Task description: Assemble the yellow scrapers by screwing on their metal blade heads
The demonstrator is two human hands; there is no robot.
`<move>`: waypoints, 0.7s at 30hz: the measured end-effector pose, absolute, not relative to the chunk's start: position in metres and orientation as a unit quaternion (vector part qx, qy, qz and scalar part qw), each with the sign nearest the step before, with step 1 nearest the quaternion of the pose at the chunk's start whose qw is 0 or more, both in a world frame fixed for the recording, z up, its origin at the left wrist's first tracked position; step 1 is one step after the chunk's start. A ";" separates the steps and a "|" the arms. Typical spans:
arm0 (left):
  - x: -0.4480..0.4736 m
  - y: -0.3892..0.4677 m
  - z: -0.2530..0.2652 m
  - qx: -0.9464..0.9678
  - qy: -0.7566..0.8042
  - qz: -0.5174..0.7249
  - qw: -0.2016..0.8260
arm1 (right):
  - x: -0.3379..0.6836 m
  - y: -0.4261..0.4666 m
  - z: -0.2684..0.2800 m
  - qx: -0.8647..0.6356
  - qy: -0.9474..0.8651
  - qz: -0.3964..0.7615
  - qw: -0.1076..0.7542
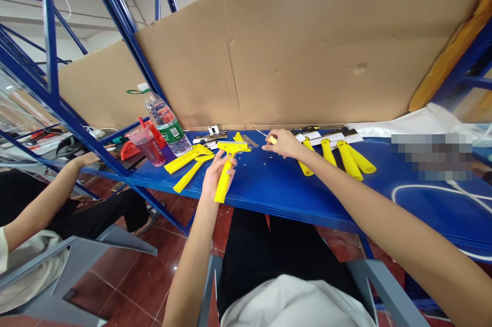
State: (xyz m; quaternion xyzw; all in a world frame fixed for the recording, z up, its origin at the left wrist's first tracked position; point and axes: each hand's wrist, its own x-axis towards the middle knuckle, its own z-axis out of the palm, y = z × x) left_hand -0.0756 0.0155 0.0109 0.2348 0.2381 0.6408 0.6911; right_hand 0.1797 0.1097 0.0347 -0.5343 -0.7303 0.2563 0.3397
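My left hand [217, 174] is closed round the handle of a yellow scraper [224, 183], its wide head turned up and away from me. In my right hand [285, 144] is a small screwdriver [272, 140], its thin shaft pointing up and to the left, apart from the scraper. Left of my left hand lie more yellow scrapers [188, 176] on the blue table [253, 188]. To the right of my right hand, several yellow scrapers [349, 160] rest with their heads toward the cardboard. Tiny pieces are scattered between my hands, too small to name.
A large water bottle [167, 124] and a red cup [148, 145] stand at the left by a blue rack post [115, 4]. Cardboard [300, 50] walls off the back. A white cable [423, 187] lies at the right. Another person's arm [46, 199] reaches in at far left.
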 end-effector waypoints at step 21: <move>-0.074 0.010 0.012 0.253 0.237 0.619 0.704 | 0.190 0.120 0.029 -0.499 -0.772 0.308 0.244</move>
